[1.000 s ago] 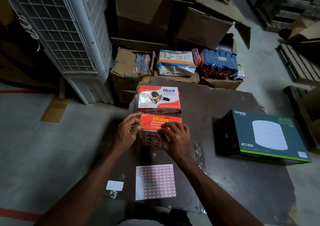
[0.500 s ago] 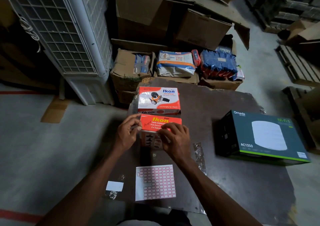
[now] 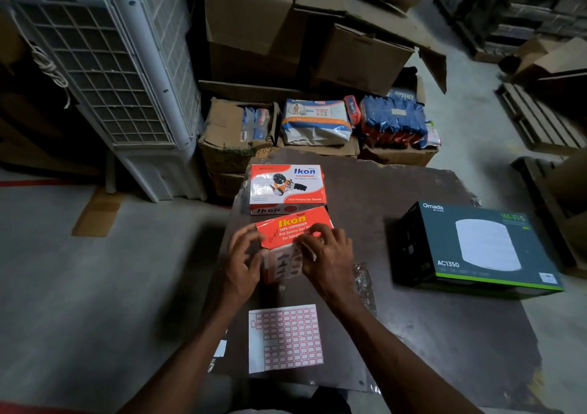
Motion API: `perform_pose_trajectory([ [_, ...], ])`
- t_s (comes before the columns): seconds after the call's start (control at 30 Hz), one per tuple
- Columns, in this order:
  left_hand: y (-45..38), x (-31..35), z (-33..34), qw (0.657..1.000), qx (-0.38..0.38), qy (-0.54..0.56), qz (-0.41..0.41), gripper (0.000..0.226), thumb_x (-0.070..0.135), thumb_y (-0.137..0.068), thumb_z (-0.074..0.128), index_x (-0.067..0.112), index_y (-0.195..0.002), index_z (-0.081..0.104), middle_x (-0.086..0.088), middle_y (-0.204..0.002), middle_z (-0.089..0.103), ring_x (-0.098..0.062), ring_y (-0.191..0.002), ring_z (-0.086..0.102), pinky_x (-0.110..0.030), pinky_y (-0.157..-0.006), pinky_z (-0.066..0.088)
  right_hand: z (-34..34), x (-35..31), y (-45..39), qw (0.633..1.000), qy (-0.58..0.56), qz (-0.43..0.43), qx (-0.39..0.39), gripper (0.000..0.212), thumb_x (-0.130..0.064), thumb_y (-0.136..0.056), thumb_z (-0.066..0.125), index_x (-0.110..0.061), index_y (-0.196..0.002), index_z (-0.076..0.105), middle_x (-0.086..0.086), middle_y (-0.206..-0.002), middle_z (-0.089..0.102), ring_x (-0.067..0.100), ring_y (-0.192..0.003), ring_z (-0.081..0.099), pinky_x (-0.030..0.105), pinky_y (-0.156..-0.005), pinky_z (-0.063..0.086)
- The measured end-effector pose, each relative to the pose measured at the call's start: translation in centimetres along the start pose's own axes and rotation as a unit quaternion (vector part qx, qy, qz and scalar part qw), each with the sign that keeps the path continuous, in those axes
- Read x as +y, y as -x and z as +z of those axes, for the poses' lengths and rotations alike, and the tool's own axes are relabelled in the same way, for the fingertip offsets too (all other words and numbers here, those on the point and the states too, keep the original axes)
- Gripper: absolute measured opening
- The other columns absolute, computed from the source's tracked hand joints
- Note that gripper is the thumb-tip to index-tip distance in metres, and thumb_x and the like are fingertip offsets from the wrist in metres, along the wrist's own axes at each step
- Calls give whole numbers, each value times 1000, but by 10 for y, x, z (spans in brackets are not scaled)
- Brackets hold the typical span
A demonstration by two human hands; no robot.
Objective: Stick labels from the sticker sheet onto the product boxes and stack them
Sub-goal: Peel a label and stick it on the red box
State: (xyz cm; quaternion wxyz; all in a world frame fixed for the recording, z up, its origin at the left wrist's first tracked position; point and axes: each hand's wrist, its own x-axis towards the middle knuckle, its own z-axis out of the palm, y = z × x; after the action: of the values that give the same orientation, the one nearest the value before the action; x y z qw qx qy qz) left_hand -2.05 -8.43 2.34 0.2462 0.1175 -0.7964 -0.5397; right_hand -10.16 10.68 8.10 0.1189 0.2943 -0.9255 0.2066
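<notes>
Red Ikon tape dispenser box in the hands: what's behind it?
Directly behind the held red Ikon tape dispenser box stands a second red-and-white Ikon box, upright on the dark board. Its lower front edge is covered by the held box.

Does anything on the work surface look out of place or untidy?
Mostly small litter. Crumpled clear plastic lies on the board beside the right hand, and a loose white slip overhangs the board's left edge, near the sticker sheet. That sheet has gaps where labels are gone, which suits the job.
</notes>
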Motion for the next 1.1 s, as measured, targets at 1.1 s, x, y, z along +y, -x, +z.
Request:
perform_pose_trajectory([
  [1.1, 23, 40, 64, 977, -55, -35, -201, 53, 70, -88, 45, 48, -135, 47, 5, -145, 49, -14, -132, 49, -39, -105, 46, -50, 31, 23, 888, -282, 361, 35, 71, -55, -86, 69, -21, -144, 46, -3, -123, 57, 20, -107, 63, 36, -88, 54],
])
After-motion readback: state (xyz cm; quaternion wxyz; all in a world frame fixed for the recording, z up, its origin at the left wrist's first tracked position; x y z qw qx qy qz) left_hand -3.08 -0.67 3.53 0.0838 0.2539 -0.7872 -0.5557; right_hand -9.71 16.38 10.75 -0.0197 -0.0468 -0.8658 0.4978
